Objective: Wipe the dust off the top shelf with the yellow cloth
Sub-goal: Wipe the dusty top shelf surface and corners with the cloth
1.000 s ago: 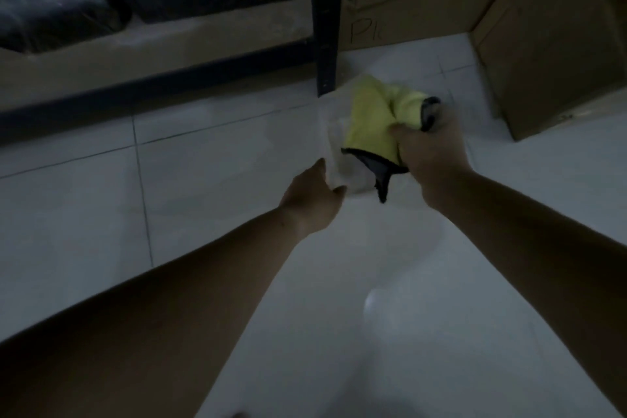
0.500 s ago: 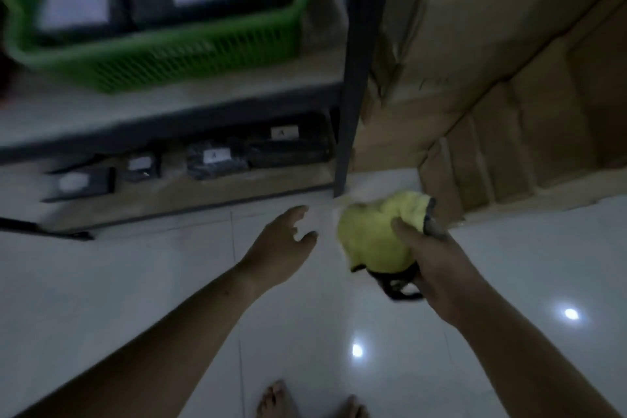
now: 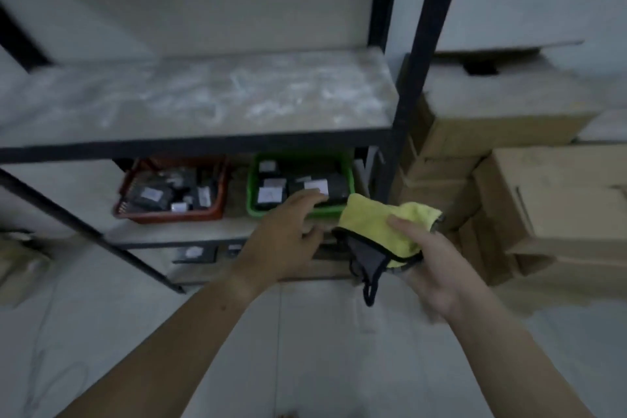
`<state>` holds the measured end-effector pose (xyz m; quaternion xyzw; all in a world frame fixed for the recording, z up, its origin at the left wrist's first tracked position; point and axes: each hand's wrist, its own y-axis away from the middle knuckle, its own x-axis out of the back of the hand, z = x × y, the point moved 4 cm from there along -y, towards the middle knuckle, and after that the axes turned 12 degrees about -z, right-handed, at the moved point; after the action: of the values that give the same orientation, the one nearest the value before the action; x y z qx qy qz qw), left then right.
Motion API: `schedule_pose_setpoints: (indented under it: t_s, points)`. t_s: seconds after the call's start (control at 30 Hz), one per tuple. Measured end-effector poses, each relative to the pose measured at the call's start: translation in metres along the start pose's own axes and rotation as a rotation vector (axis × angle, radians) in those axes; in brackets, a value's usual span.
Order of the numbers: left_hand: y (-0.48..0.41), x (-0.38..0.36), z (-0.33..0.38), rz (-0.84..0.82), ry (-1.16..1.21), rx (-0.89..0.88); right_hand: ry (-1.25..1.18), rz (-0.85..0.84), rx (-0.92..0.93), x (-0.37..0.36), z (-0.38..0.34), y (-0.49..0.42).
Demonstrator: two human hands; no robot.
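Dusty top shelf [image 3: 203, 102] overhangs red basket [image 3: 169, 215] and green basket [image 3: 252, 193]; right hand [image 3: 437, 268] grips yellow cloth [image 3: 373, 224], left hand [image 3: 285, 241] spread.

No text can be read here. Small white rectangular stickers [image 3: 315, 186] sit on dark wrapped packages [image 3: 334, 188] in the green plastic basket [image 3: 251, 187]; print is blurred. More white stickers [image 3: 151, 194] sit on dark packets in the red plastic basket [image 3: 169, 215] beside it, equally illegible. A pale label [image 3: 193, 252] on a flat dark packet on the lowest shelf is too small to tell. The stacked brown cardboard boxes [image 3: 559, 200] at right show faint lines, possibly printing, but the view is too dim.
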<state>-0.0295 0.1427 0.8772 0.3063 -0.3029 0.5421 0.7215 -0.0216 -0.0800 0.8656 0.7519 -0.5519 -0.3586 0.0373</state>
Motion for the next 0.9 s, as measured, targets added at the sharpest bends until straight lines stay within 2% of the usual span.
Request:
schedule_pose_setpoints:
  t_s: [0.03, 0.1, 0.17, 0.3, 0.43, 0.5, 0.6, 0.67, 0.73, 0.87, 0.9]
  points:
    - [0.001, 0.018, 0.005, 0.040, -0.043, -0.028, 0.020, -0.068, 0.052, -0.007, -0.010, 0.002]
    - [0.003, 0.046, 0.006, 0.107, -0.116, -0.078, 0.135, -0.079, 0.160, -0.016, -0.028, 0.001]
    - [-0.001, 0.066, -0.003, 0.117, -0.152, -0.082, 0.224, -0.018, 0.237, -0.021, -0.040, -0.004]
    - [-0.021, 0.088, -0.045, 0.072, -0.269, -0.055, 0.236, 0.098, 0.293, -0.034, -0.061, -0.025]
    - [-0.056, 0.107, -0.091, 0.090, -0.433, -0.147, 0.504, 0.254, 0.419, -0.059, -0.088, -0.059]
    - [-0.076, 0.115, -0.108, 0.076, -0.510, -0.189, 0.559, 0.268, 0.464, -0.084, -0.110, -0.084]
    - [-0.099, 0.130, -0.125, 0.131, -0.603, -0.286, 0.498, 0.328, 0.368, -0.111, -0.141, -0.122]
    - [-0.108, 0.137, -0.128, 0.167, -0.673, -0.375, 0.506, 0.300, 0.360, -0.119, -0.155, -0.137]
    - [-0.116, 0.143, -0.128, 0.195, -0.720, -0.464, 0.755, 0.330, 0.333, -0.122, -0.167, -0.150]
    - [-0.127, 0.151, -0.122, 0.165, -0.792, -0.565, 1.353, 0.570, 0.642, -0.130, -0.190, -0.175]
    - [-0.130, 0.151, -0.121, 0.156, -0.806, -0.570, 1.524, 0.642, 0.599, -0.128, -0.191, -0.186]
